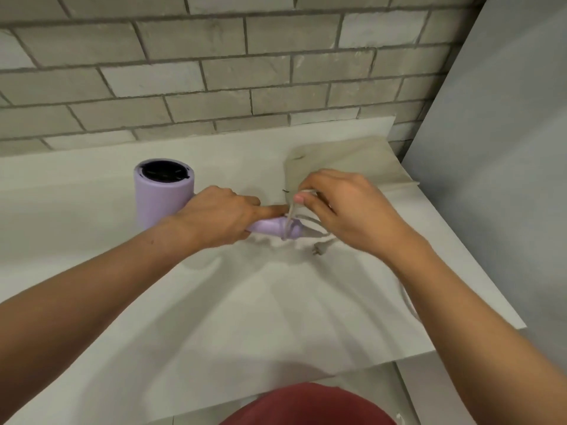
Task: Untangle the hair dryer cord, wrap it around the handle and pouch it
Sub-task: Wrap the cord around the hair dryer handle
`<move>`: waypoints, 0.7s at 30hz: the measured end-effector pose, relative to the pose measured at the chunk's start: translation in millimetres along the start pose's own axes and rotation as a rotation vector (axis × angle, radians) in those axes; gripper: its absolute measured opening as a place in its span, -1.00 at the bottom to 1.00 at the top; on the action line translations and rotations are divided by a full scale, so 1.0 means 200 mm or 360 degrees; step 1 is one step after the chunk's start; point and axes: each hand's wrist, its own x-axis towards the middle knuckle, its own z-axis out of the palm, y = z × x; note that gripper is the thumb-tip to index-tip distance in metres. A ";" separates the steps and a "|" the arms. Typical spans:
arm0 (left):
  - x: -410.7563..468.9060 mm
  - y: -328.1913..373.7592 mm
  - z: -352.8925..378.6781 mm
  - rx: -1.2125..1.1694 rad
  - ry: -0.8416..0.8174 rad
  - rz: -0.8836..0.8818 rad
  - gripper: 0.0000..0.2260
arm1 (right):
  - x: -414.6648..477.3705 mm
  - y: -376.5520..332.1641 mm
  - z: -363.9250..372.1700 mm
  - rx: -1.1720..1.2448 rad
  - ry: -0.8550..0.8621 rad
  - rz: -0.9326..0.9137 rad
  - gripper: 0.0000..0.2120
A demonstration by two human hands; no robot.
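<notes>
— Which way does the hair dryer [164,191] lie from you?

— Straight ahead on the tabletop [214,302], a little to my left. Its fat end stands at the left with the dark grille facing up. The handle [273,227] runs out to the right, so its long axis goes across me, left to right.

— And your hands?

— My left hand [221,216] is curled round the handle from above, with the forefinger stretched out along it towards the free end. My right hand [340,207] is just beyond that end and slightly above it. Its thumb and fingers pinch a loop of the pale cord [290,216], which drops from the pinch across the handle's tip.

— So which hand does the winding?

— The right, I think. It is the nearer one to the free end and it has the cord, while the left only steadies the handle. Each turn has to pass round that left-to-right axis, close to my left forefinger.

— Where is the rest of the cord?

— The plug [319,250] lies on the tabletop just below my right hand. More cord seems to trail past my right forearm, but I cannot tell how much.

— And the pouch?

— The pouch [346,161] lies flat behind my right hand, near the wall, and nothing is in it yet.
</notes>
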 end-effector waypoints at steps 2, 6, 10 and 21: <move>0.01 0.05 -0.02 -0.0021 0.0036 0.0095 -0.39 | 0.07 0.05 0.00 0.0075 0.0020 -0.0027 -0.80; 0.01 0.07 -0.06 0.0098 0.0178 0.0248 -0.32 | 0.12 0.17 0.05 0.0451 0.0068 0.0053 -0.86; 0.00 0.11 -0.08 0.0140 0.0345 0.0445 -0.39 | 0.12 0.29 0.08 0.0666 0.0087 0.0190 -0.91; 0.00 0.11 -0.17 0.0027 0.0628 0.0346 -0.45 | 0.09 0.44 0.22 0.0943 0.0162 0.0400 -0.88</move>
